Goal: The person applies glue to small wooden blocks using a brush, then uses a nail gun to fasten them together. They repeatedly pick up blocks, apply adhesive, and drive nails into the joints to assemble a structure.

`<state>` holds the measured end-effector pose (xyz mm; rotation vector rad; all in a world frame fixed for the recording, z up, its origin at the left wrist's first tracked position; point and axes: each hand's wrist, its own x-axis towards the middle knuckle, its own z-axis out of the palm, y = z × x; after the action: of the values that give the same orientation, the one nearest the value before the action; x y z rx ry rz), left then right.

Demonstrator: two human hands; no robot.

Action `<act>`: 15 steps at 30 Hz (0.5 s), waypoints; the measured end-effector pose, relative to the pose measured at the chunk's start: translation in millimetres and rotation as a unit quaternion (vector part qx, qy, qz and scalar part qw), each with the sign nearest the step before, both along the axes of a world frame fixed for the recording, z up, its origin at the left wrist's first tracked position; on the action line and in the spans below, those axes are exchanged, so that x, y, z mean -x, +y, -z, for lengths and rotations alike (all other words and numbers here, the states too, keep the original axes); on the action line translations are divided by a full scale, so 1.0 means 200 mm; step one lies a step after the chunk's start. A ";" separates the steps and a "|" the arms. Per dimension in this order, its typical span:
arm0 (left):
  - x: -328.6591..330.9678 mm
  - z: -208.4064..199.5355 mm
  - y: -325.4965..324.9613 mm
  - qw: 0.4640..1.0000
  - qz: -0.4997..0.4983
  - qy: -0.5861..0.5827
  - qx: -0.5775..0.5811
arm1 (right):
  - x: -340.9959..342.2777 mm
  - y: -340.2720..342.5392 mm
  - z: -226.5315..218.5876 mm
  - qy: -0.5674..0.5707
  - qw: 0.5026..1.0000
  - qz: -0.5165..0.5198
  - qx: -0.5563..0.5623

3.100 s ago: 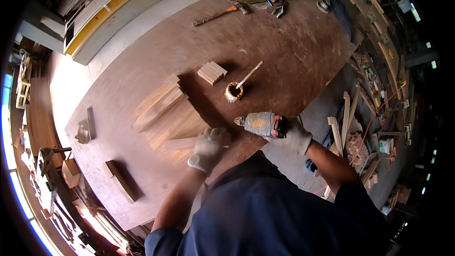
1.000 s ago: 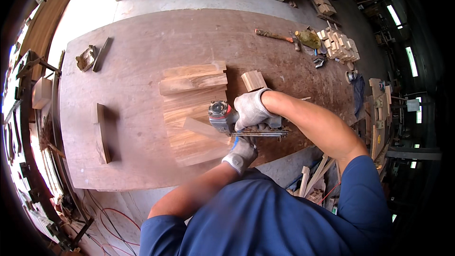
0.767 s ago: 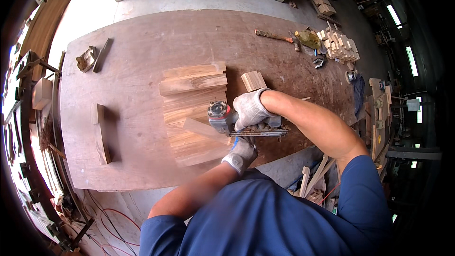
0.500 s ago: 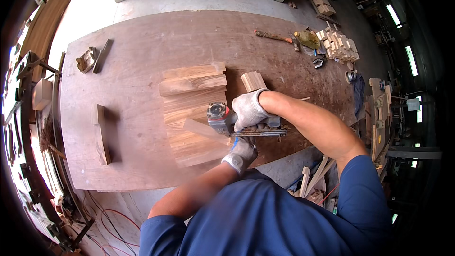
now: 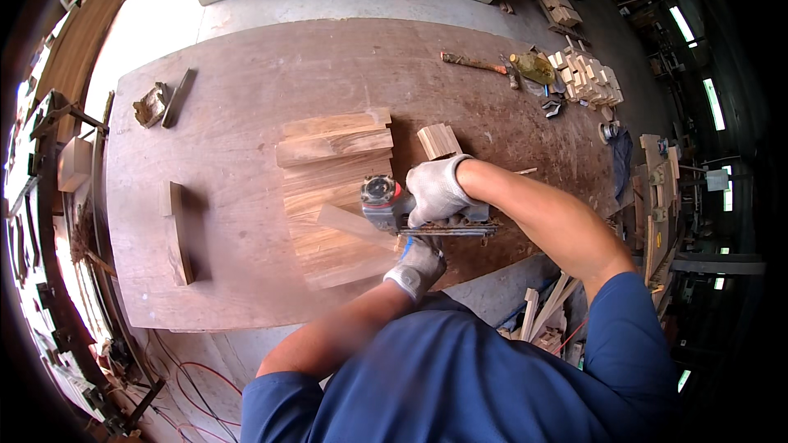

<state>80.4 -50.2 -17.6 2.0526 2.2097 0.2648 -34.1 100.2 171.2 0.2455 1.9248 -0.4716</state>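
Note:
My right hand (image 5: 439, 189), in a pale work glove, is closed round the handle of a nail gun (image 5: 381, 205) with a dark round cap and a red ring. The gun's long nail magazine (image 5: 460, 230) points to the right. Just below it, my gloved left hand (image 5: 419, 267) is closed on the near end of a pale wood strip (image 5: 351, 225). That strip lies slantwise over a row of brown boards (image 5: 328, 184) laid side by side. The nail gun's nose and my left fingertips are partly hidden.
A short stack of wood blocks (image 5: 438, 141) sits beyond my right hand. One wood piece (image 5: 175, 234) stands on the left of the worktable (image 5: 238, 74). A hammer (image 5: 476, 62), a yellowish bag (image 5: 533, 68) and piled wood blocks (image 5: 589, 78) are at far right.
The nail gun and my right hand have shifted very slightly to the right. My left hand, the wood strip and the boards stay in place.

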 end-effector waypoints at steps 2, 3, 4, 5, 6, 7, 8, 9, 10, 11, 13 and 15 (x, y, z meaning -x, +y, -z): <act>0.01 0.02 0.00 0.998 0.038 -0.008 0.053 | -0.02 0.01 -0.06 0.051 0.999 0.004 -0.006; 0.01 0.03 0.00 0.995 0.058 -0.013 0.080 | -0.04 0.02 -0.10 0.076 0.997 0.006 -0.009; 0.02 0.00 0.00 0.995 0.059 -0.019 0.078 | -0.07 0.04 -0.14 0.078 0.997 0.022 -0.006; 0.04 -0.05 -0.01 0.995 0.060 -0.024 0.077 | -0.11 0.05 -0.22 0.094 0.994 0.057 0.009; 0.06 -0.09 -0.01 0.995 0.061 -0.029 0.076 | -0.16 0.07 -0.27 0.114 0.992 0.060 0.002; 0.07 -0.09 -0.01 0.993 0.054 -0.049 0.088 | -0.23 0.09 -0.31 0.135 0.989 0.065 -0.009; 0.08 -0.08 -0.01 0.991 0.041 -0.070 0.103 | -0.26 0.09 -0.30 0.151 0.987 0.058 -0.009; 0.09 -0.07 -0.01 0.988 0.027 -0.091 0.119 | -0.33 0.11 -0.37 0.140 0.986 0.089 -0.014; 0.13 -0.11 -0.01 0.986 0.008 -0.113 0.121 | -0.42 0.13 -0.37 0.154 0.981 0.120 -0.013; 0.20 -0.18 -0.02 0.983 -0.008 -0.137 0.123 | -0.52 0.15 -0.37 0.166 0.974 0.153 -0.013; 0.28 -0.17 -0.08 0.988 0.004 -0.106 0.114 | -0.71 0.17 -0.37 0.177 0.966 0.184 -0.050; 0.35 -0.13 -0.12 0.987 0.015 -0.115 0.108 | -0.82 0.18 -0.36 0.130 0.968 0.193 -0.092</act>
<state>11.1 -73.6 8.0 1.8390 1.9767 0.2339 130.8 135.8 244.1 0.7198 2.1880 -0.6041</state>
